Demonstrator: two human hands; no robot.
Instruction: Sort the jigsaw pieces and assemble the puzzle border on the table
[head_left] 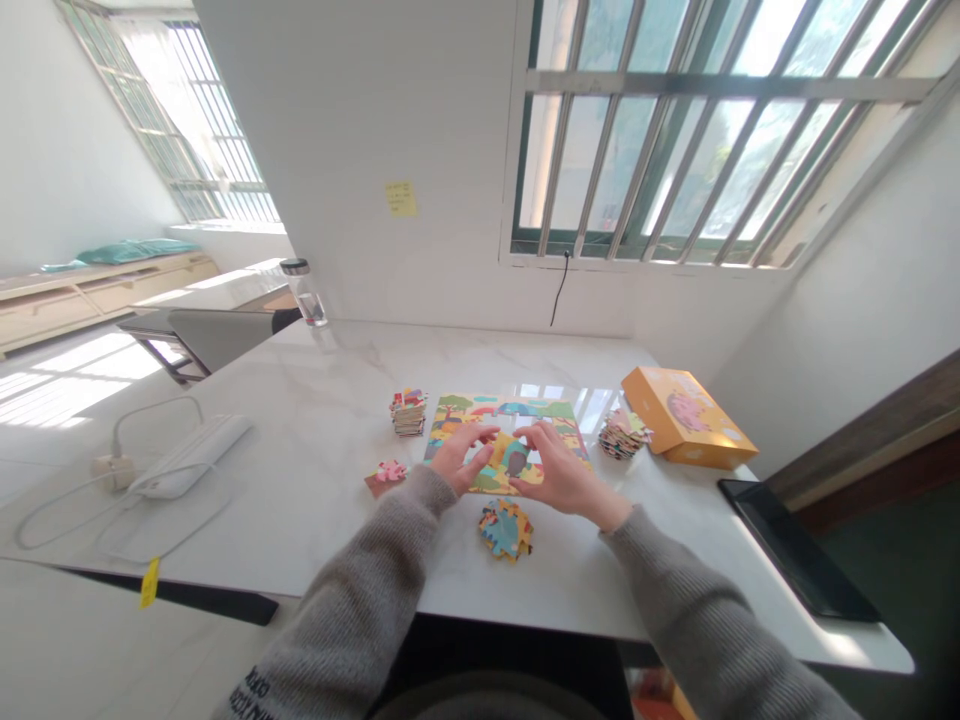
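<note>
A partly assembled jigsaw puzzle (559, 412) with a colourful landscape lies on the white table. Just over its middle, my left hand (460, 457) has thumb and fingers curled at the left edge of a yellow and green jigsaw piece (514, 458). From the other side, my right hand (555, 467) grips the same piece between thumb and fingers. Whether it is one piece or two joined ones, I cannot tell. Closer to me is a loose pile of jigsaw pieces (506, 530). A few pink pieces (388, 472) lie beside my left wrist.
Stacks of pieces stand at the puzzle's back left (409, 414) and right (622, 436). An orange box (686, 415) and a black tablet-like slab (795, 550) are at the right. Leftward are a white power strip (196, 455) with cables and a clear bottle (304, 295).
</note>
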